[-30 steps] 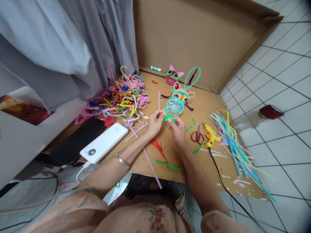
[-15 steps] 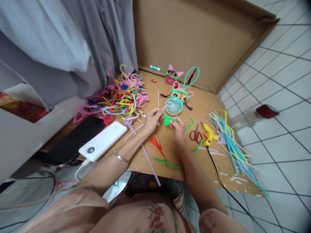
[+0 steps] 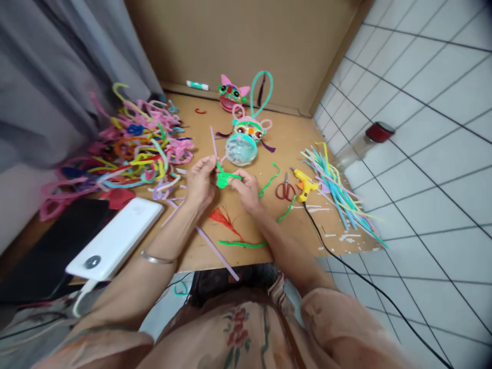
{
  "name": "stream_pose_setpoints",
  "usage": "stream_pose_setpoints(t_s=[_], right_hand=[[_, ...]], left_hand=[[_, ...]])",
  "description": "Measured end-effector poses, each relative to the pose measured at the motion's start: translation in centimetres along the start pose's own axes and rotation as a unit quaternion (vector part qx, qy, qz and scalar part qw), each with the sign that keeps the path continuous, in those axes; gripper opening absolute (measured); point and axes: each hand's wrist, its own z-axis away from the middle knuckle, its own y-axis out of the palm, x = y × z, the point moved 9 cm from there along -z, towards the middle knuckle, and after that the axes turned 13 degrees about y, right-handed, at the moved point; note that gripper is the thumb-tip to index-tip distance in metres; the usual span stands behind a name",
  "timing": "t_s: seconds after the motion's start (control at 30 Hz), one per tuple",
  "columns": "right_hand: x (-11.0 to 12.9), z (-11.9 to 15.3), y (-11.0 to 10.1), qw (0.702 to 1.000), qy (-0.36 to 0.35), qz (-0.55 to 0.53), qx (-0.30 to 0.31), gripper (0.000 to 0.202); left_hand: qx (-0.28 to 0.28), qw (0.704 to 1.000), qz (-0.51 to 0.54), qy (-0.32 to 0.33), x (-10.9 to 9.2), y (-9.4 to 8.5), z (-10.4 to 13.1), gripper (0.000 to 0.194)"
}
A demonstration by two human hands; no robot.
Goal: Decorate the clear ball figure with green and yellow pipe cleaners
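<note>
A small, bright green fuzzy pipe-cleaner piece (image 3: 223, 179) is stretched between my two hands above the table. My left hand (image 3: 200, 182) pinches its upper left end, and the fingertips partly cover that end. Thumb and fingers of my right hand (image 3: 246, 189) are closed on its right side. Just beyond the hands stands a decorated animal head (image 3: 248, 130) with pink ears, a round turquoise-rimmed mouth (image 3: 241, 150) and purple tassels. Below the hands lie a red tassel (image 3: 223, 219) and a green pipe cleaner (image 3: 242, 244).
Tangled pipe cleaners (image 3: 142, 143) heap at the left, near a white power bank (image 3: 115, 238). Red-handled scissors (image 3: 285, 190), a corded yellow glue gun (image 3: 305, 184) and straight pipe cleaners (image 3: 338, 189) lie right. A second animal head (image 3: 231, 95) and glue stick (image 3: 197, 85) sit behind.
The camera view has swung, so the whole scene appears farther left. Both hands still hold the green piece, and my left fingers now sit higher along its upper end.
</note>
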Motion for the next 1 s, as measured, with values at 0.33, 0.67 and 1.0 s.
stream_pose_setpoints(t_s=[0.33,0.67,1.0], right_hand=[[-0.2,0.3,-0.2,1.000,0.018,0.004,-0.020,0.023],[-0.3,-0.5,-3.5,0.989,0.039,-0.099,-0.098,0.022],[0.9,0.0,-3.6,0.995,-0.028,-0.026,-0.096,0.026]], left_hand=[[0.043,0.994,-0.076,0.070,-0.7,-2.2,-2.5,0.029],[0.224,0.818,-0.358,0.391,-6.1,4.2,3.7,0.022],[0.342,0.758,-0.376,0.409,-4.1,5.3,4.2,0.020]])
